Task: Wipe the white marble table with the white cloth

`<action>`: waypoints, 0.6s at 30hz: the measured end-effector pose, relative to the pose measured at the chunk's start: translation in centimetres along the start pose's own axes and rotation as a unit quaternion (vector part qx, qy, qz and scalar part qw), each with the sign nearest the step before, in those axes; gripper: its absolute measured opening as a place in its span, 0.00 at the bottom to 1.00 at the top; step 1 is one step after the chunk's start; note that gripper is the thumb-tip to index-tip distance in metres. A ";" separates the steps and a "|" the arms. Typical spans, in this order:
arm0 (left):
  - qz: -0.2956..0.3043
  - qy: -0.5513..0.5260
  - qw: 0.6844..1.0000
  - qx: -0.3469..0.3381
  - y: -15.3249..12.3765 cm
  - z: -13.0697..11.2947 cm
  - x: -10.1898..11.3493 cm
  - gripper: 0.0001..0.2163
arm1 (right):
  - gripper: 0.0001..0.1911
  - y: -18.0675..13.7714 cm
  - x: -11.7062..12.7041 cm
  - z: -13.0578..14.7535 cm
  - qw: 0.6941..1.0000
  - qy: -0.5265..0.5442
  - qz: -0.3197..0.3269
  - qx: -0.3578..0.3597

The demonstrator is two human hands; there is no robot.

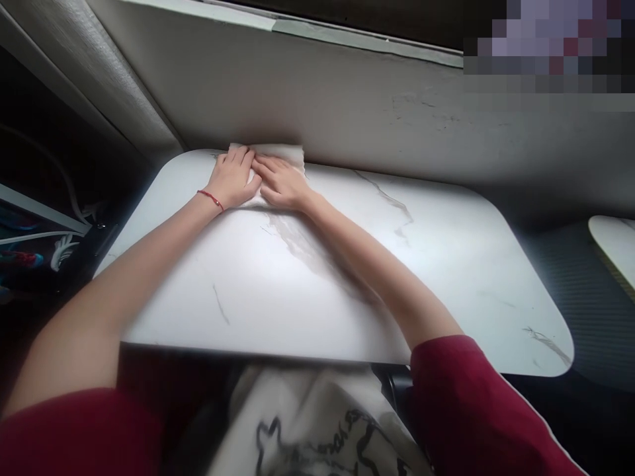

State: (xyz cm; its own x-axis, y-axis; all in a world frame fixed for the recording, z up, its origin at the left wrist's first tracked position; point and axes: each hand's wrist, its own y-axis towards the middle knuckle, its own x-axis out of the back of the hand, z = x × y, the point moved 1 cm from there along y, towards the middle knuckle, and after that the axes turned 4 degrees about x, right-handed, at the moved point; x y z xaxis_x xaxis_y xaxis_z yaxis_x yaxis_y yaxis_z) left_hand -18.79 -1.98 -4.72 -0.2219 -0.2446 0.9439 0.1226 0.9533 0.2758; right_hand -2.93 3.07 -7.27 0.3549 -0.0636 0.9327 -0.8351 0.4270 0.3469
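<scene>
A white cloth or paper towel [282, 152] lies near the far edge of a white marble-patterned tabletop [198, 277]. My left hand [235, 175] rests flat on it, fingers stretched toward the wall, with a thin red bracelet [211, 199] at the wrist. Close beside it, my right hand [280, 180] presses flat on the same piece, fingers pointing left and almost touching the left hand. Neither hand wraps around the cloth. Part of it is hidden beneath the palms and fingers.
A grey wall [322, 99] with a ledge above runs along the table's far side. Cables [62, 251] and a white bar hang in the dark at left. Another white surface [615, 244] stands at the right. White printed fabric [307, 423] shows below the front edge.
</scene>
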 end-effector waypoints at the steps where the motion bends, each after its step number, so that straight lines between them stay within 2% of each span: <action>1: 0.003 0.000 1.000 -0.007 -0.9 -0.2 0.4 0.30 | 0.35 -0.4 0.1 1.2 1.000 -0.009 0.010 -0.008; 4: 0.012 0.000 1.000 -0.028 -5.0 -0.6 2.0 0.31 | 0.36 -2.2 0.5 6.0 0.999 -0.019 0.021 -0.031; 11: 0.024 0.018 0.999 -0.025 -17.4 0.2 5.9 0.34 | 0.36 -6.0 1.0 19.7 0.997 0.052 -0.034 -0.035; 14: 0.022 0.044 0.999 -0.010 -21.9 1.1 7.3 0.37 | 0.36 -6.0 0.9 23.5 0.997 0.073 -0.039 0.007; 18: 0.019 0.084 0.996 0.024 -25.6 2.7 8.8 0.39 | 0.35 -4.4 0.3 26.1 0.993 0.093 -0.037 0.063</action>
State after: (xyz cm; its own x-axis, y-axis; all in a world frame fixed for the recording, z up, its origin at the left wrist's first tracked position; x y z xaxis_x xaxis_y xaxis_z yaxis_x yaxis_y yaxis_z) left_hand -26.54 -28.07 -3.98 -0.0526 -0.2296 0.9719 0.0817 0.9690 0.2333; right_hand -10.14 -22.40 -5.97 0.4795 0.0813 0.8738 -0.8452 0.3106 0.4349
